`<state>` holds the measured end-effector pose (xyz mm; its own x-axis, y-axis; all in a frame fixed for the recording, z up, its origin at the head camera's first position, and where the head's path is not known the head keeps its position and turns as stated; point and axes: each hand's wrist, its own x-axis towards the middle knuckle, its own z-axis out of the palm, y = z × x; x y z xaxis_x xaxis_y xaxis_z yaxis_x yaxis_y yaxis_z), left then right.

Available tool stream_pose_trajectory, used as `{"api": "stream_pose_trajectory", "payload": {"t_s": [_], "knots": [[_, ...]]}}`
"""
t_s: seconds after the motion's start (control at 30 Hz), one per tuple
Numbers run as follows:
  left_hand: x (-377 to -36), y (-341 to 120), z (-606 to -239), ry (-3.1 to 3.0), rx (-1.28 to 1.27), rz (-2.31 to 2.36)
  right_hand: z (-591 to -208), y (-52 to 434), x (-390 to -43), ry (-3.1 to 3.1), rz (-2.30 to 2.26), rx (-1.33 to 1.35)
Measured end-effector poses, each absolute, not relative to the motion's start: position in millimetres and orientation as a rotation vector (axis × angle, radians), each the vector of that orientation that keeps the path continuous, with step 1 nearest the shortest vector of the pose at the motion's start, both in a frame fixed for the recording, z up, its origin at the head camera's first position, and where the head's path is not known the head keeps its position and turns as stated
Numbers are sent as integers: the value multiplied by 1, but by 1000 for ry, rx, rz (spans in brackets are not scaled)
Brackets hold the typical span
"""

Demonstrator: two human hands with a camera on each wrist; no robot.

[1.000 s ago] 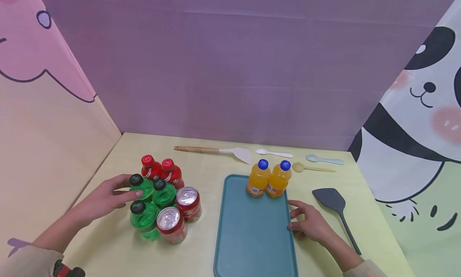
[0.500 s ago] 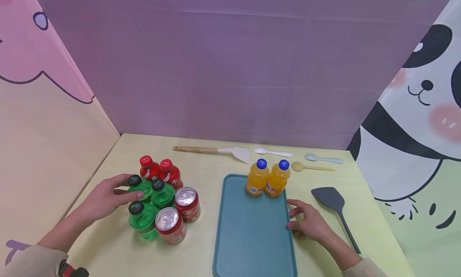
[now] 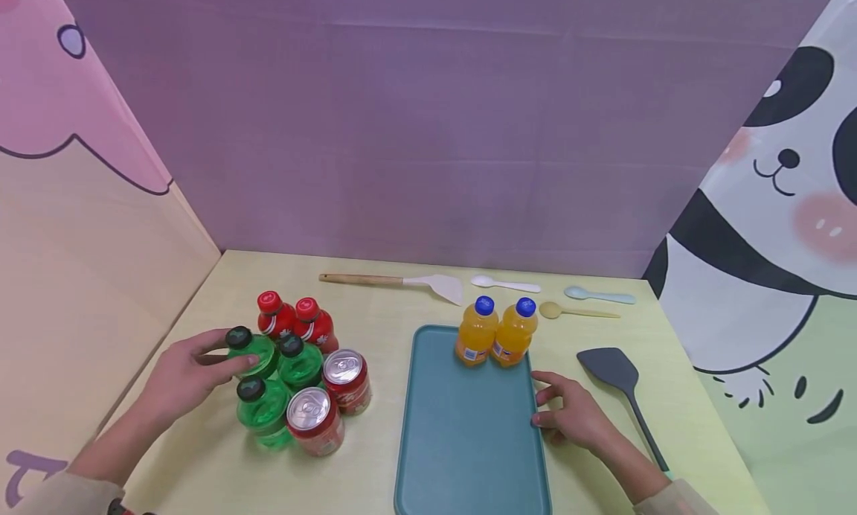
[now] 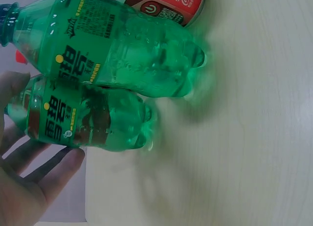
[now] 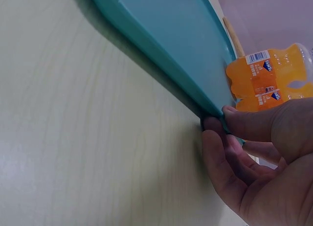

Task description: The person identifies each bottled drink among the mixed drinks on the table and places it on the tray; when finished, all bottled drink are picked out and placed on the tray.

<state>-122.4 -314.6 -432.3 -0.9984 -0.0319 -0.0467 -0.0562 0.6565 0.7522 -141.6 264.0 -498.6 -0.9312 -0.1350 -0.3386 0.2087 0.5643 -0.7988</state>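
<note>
My left hand (image 3: 224,355) grips the rear-left green bottle (image 3: 251,351) of a cluster, thumb behind it and fingers in front. In the left wrist view that green bottle (image 4: 88,121) lies against my fingers (image 4: 44,182), with a second green bottle (image 4: 112,50) beside it. Three green bottles, two red bottles (image 3: 294,323) and two red cans (image 3: 315,420) stand together. My right hand (image 3: 559,411) pinches the right rim of the teal tray (image 3: 462,433), thumb (image 5: 249,123) on top of the tray (image 5: 166,35). Two orange bottles (image 3: 495,335) stand at its far end.
A wooden-handled white spatula (image 3: 402,282), a white spoon (image 3: 505,284), a blue spoon (image 3: 599,296) and a yellow spoon (image 3: 576,312) lie along the back of the table. A dark grey spatula (image 3: 619,385) lies right of my right hand. Walls close in left, back and right.
The green bottle in my left hand has shifted slightly left, away from the cluster. My right hand stays on the tray rim.
</note>
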Motion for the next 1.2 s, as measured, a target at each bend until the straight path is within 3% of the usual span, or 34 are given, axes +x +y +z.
{"api": "stream_pose_trajectory", "payload": {"t_s": [0.7,0.97,1.2], "knots": [[-103,-322,-360,2921,1,1481,-500,266,-141,2407,-1352,25],[-98,-303,-316,3032,-22,1435,-500,265,-140,2397,-1376,24],[-114,-271,-294,3050,107,1394,-497,265,-141,2419,-1360,54]]}}
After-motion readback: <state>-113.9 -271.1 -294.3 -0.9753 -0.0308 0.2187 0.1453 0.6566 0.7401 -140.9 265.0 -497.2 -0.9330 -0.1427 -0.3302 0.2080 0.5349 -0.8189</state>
